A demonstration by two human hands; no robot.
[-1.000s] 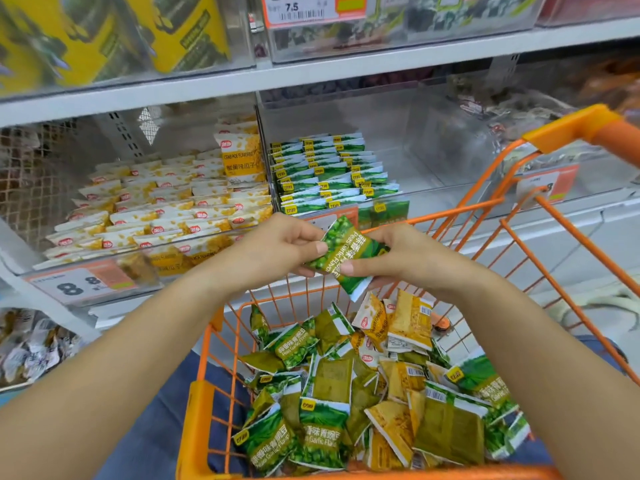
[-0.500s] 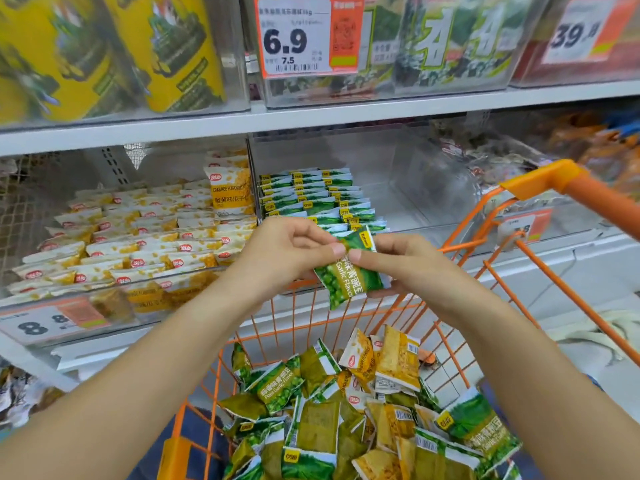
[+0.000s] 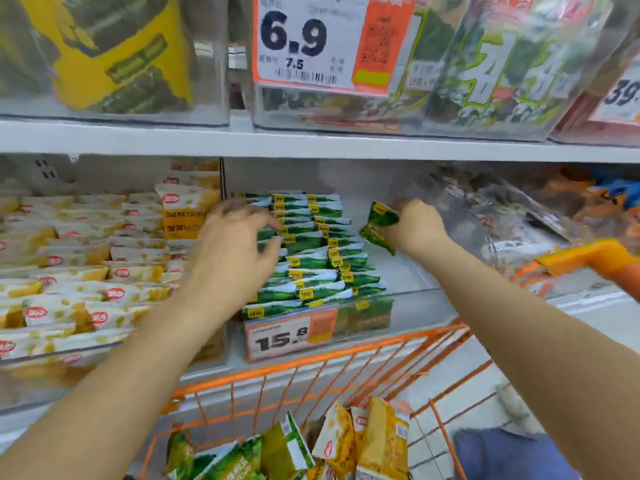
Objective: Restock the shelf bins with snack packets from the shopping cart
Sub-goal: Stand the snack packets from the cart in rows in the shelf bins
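My right hand (image 3: 417,227) pinches a green snack packet (image 3: 378,226) and holds it inside the clear middle bin (image 3: 408,306), just right of the rows of green packets (image 3: 311,258). Over the left side of those rows hovers my left hand (image 3: 235,251), fingers spread, holding nothing. Below, the orange shopping cart (image 3: 311,362) holds several green and yellow packets (image 3: 346,445).
The left bin holds rows of white and yellow packets (image 3: 86,271). A 15.8 price tag (image 3: 291,336) fronts the middle bin. The shelf board (image 3: 311,143) above carries bins with a 6.9 tag (image 3: 311,43). The cart handle (image 3: 588,258) juts at right.
Both hands rose from above the cart into the middle bin. My left hand let go of the green packet and spread over the rows; my right hand carried the packet to the right.
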